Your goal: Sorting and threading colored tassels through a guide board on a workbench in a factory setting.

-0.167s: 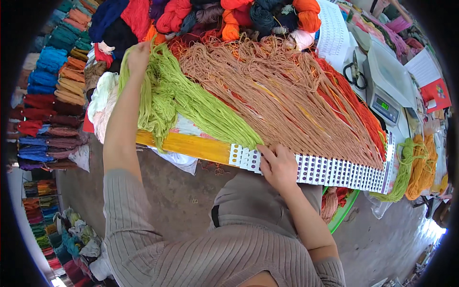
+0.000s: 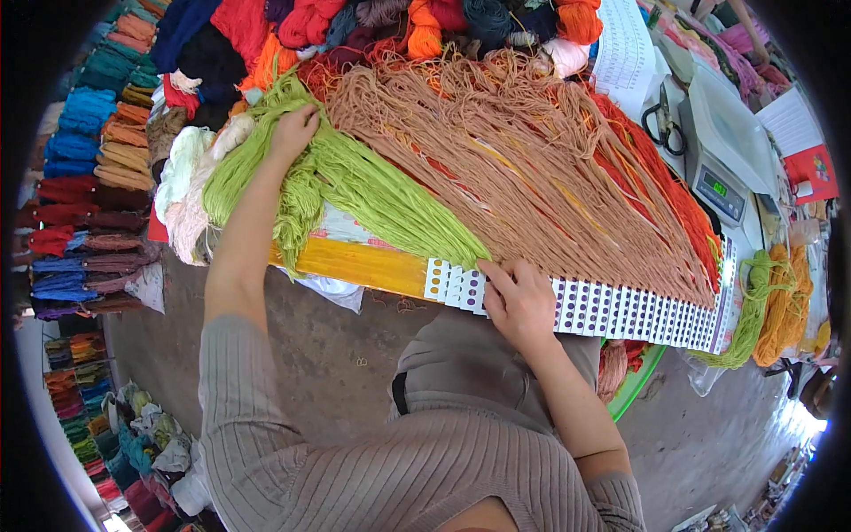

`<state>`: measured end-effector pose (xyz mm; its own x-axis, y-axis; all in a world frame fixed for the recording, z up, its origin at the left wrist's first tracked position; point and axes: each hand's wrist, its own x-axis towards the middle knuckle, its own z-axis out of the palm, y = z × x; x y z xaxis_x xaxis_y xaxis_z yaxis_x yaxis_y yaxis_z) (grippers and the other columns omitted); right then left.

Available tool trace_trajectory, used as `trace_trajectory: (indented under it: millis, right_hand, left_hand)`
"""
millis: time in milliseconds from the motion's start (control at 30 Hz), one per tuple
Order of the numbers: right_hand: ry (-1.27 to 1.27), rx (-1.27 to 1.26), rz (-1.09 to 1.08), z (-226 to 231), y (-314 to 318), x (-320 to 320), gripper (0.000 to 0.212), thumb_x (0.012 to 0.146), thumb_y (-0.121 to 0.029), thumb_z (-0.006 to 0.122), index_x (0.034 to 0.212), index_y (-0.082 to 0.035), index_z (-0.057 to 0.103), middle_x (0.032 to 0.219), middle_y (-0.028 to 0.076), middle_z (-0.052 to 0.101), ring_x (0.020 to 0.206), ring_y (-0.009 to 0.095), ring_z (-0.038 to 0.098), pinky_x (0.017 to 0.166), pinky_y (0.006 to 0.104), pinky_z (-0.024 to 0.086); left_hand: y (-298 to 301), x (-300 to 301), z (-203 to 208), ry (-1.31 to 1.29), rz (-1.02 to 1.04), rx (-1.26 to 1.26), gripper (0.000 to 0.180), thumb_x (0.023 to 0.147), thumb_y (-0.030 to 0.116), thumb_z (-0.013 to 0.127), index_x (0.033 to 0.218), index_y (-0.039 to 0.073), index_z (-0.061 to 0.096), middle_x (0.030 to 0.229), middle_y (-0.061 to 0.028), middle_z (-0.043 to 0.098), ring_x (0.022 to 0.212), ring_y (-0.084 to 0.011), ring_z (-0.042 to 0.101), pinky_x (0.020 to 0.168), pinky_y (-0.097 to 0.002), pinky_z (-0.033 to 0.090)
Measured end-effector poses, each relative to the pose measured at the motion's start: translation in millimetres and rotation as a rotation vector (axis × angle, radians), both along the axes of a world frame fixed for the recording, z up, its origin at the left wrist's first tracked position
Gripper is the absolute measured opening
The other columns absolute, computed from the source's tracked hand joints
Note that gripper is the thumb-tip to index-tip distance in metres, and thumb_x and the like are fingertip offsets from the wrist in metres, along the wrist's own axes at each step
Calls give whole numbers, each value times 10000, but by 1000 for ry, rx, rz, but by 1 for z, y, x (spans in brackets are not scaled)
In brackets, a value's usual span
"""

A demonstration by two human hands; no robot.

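Note:
A thick bundle of light green yarn (image 2: 390,195) fans from the upper left down to a row of white punched cards (image 2: 612,315). My left hand (image 2: 294,133) lies on the bundle's upper part, fingers curled into the strands. At the green yarn's lower end is my right hand (image 2: 525,306). Its index fingertip touches where the strands meet the cards, and its thumb is at the cards' lower edge, so it grips a card there. Beside the green yarn, brown yarn (image 2: 532,177) spreads from the cards in many strands, with red and yellow strands (image 2: 656,168) showing among it.
A yellow board edge (image 2: 363,266) lies left of the cards. Colourful skeins (image 2: 425,27) line the back. Scissors (image 2: 665,129), a scale (image 2: 720,191) and a printed sheet (image 2: 623,62) are at right. Green and orange hanks (image 2: 780,306) hang beyond. Yarn-filled shelves (image 2: 89,160) stand at left.
My left hand has moved right and down from the upper end of the green yarn, and the loose strands it was lifting now lie spread out. My right hand stays at the cards.

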<state>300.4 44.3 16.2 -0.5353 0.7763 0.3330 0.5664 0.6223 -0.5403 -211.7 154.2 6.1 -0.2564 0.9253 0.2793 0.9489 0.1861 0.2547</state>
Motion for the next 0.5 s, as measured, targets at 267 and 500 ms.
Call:
trace_trajectory:
  millis: [267, 500]
  right_hand:
    - [49, 27, 28, -3, -3, -3, 326, 783, -131, 661, 1104, -185, 678, 861, 40, 560, 751, 242, 582, 684, 381, 472]
    - [649, -691, 43, -10, 11, 19, 276, 924, -177, 609, 1175, -72, 652, 858, 27, 628, 744, 139, 576, 695, 282, 466]
  left_hand:
    - [15, -46, -7, -181, 50, -98, 314, 902, 322, 569, 1094, 87, 651, 1000, -159, 682, 931, -326, 652, 792, -434, 494]
    - [2, -19, 107, -1767, 199, 442, 196, 841, 108, 692, 1025, 46, 664, 684, -40, 539, 540, -139, 487, 470, -218, 376]
